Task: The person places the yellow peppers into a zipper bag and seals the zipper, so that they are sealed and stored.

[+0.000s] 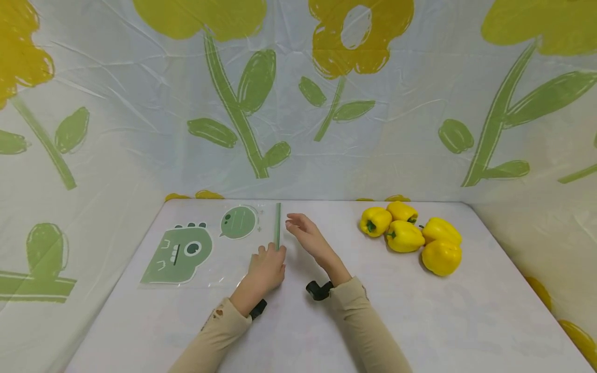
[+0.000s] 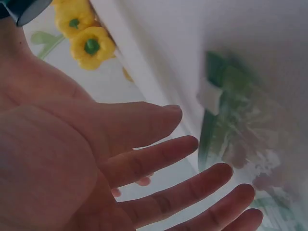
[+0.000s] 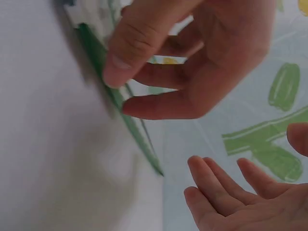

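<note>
A clear plastic zip bag [image 1: 193,248], printed with a green one-eyed monster and a speech bubble, lies flat at the table's left. Its green zip strip [image 1: 278,220] runs along the right edge, with a whitish slider [image 2: 210,98] on it in the left wrist view. My left hand [image 1: 266,267] is over the strip's near end, thumb and fingers apart; whether the fingertips touch it I cannot tell. Just right of the strip my right hand [image 1: 310,238] hovers with relaxed fingers, holding nothing. In the right wrist view its palm [image 3: 260,207] faces the other hand.
Several yellow bell peppers [image 1: 404,237] are grouped on the right side of the white table [image 1: 466,321]. A flower-printed cloth [image 1: 396,140] hangs behind the table and along both sides. Black wrist cameras [image 1: 319,290] sit on the inner wrists.
</note>
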Available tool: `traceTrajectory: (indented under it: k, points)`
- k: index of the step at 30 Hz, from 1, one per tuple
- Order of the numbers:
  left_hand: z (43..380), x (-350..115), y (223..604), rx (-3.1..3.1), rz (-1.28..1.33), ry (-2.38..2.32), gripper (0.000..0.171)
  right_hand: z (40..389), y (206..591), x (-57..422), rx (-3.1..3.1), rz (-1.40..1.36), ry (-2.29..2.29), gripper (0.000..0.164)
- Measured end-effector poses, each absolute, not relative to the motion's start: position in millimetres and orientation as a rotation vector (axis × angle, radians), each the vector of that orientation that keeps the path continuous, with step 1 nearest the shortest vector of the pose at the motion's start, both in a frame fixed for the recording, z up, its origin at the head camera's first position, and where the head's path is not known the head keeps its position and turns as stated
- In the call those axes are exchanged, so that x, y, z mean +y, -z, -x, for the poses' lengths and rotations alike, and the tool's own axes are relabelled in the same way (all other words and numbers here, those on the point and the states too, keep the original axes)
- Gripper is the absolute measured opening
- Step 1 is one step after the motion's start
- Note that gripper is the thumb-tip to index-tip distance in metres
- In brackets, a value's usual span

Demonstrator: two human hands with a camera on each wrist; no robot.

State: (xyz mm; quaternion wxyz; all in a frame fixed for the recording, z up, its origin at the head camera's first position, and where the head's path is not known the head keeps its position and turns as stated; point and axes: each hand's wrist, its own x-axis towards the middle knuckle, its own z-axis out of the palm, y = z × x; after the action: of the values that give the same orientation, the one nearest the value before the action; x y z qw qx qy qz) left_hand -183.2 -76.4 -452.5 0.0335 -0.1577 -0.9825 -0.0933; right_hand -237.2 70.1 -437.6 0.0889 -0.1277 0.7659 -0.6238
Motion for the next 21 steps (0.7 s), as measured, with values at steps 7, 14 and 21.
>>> traceTrajectory:
  k: [7, 14, 21]
  points:
    - [191, -84, 464, -3.034, 0.503, 0.325, 0.034, 233, 460, 66, 2.179, 0.384, 1.792, 0.050]
    - [201, -96, 466, -3.087, 0.531, 0.599, 0.023, 233, 472, 67, 2.184, 0.395, 1.774, 0.047]
    - [211, -110, 473, -3.057, 0.565, 0.923, 0.017, 232, 475, 66, 2.206, 0.453, 1.751, 0.042]
